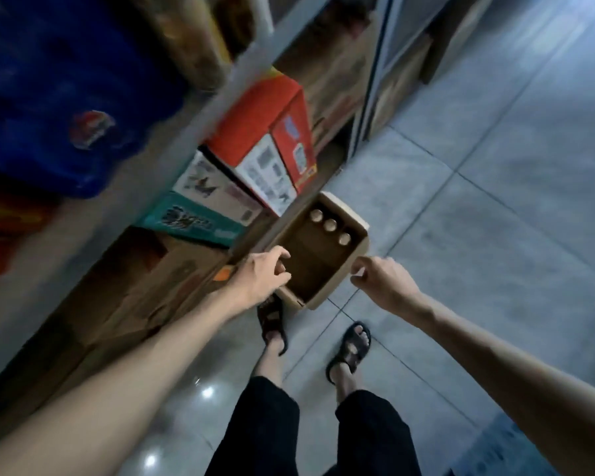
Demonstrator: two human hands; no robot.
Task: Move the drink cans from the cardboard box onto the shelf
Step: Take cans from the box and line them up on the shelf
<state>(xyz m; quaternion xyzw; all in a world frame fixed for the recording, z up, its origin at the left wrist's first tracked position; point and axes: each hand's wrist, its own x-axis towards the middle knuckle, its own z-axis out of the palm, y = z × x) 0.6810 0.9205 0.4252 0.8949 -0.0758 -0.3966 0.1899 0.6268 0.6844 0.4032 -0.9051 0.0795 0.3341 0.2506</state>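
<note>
**Three cans at the far end of the box**

The box [352, 266] sits on the floor in front of my feet, its long axis running away from me and a little to the right. Three cans [330, 225] stand upright in one row along its far end wall, tops up, close together; I see nothing else in it. So the cans lie forward and down from both hands, past the whole near part of the box.

My left hand [263, 273] hangs over the near left corner, fingers loosely curled and holding nothing. My right hand [380, 281] is just beside the right wall, outside the box, fingers curled in. The blur keeps me from telling whether it pinches the rim or only hovers there.

I judge the right hand a touch nearer the rightmost can; the left hand is nearer the shelf [217, 101], which runs along my left side with a red carton [255, 130] and other cartons on it. Any reach has to go down over the rim and forward to the far wall.
</note>
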